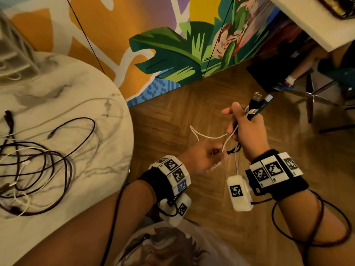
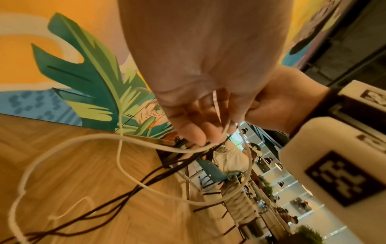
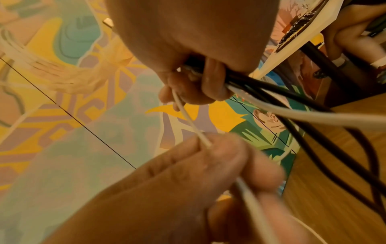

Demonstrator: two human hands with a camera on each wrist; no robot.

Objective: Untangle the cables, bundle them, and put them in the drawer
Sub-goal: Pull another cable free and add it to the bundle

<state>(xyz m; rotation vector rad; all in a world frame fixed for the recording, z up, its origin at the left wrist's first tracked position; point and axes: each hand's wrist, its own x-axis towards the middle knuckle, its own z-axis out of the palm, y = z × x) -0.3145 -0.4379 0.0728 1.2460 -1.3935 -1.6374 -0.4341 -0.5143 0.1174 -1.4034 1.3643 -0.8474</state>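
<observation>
Over the wooden floor, my right hand [image 1: 237, 123] grips a bundle of black and white cables [image 3: 269, 92]; its USB plugs [image 1: 258, 103] stick up past the fingers. My left hand [image 1: 219, 153], just below and to the left, pinches a thin white cable [image 1: 225, 144] that runs up into the right fist. A loop of that white cable [image 2: 125, 142] hangs beside the left fingers [image 2: 196, 130], with black strands [image 2: 129, 193] trailing below. A tangle of dark and white cables [image 1: 38, 160] lies on the marble table at the left.
The round marble table [image 1: 92, 89] fills the left side, its edge close to my left forearm. A painted wall [image 1: 172, 54] stands behind. At the right are chair legs [image 1: 315, 96], a seated person's foot [image 1: 288, 81] and a white tabletop [image 1: 307, 22].
</observation>
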